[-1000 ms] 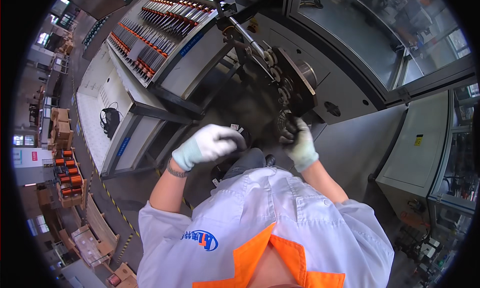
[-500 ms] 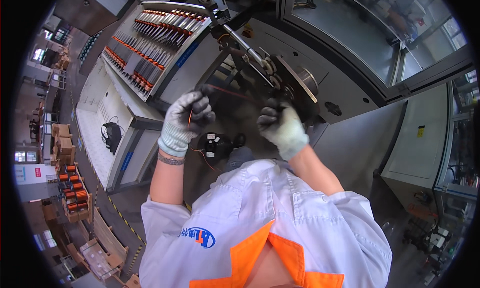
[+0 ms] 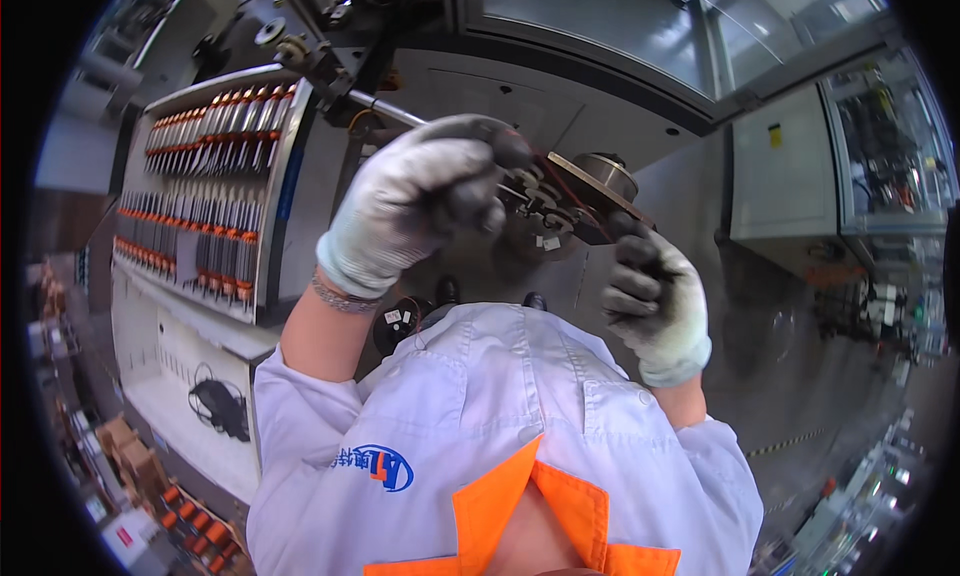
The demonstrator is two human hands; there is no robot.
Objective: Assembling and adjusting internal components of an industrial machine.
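Note:
A thin reddish wire (image 3: 568,184) stretches slantwise between my two hands, in front of a machine's guide rollers (image 3: 535,198). My left hand (image 3: 420,201), in a white glove with dark-stained fingers, is raised with its fingers curled and pinches the wire's upper end. Lower and to the right, my right hand (image 3: 655,301), gloved alike, has its fingers closed at the wire's other end. Just beyond the wire sits a tilted metal plate with a round metal drum (image 3: 608,173) on it. The exact grip points are blurred.
A rack (image 3: 270,191) with rows of orange-and-silver parts stands on the left, above a white bench (image 3: 180,376) bearing a black bundle. A black spool (image 3: 402,321) sits by my feet. Grey-white cabinets (image 3: 785,166) stand right; a glazed machine frame (image 3: 600,46) rises ahead.
My left hand has moved up and right, closer to the camera. My right hand has gone right and down. The view has turned, and the wire now slants down to the right.

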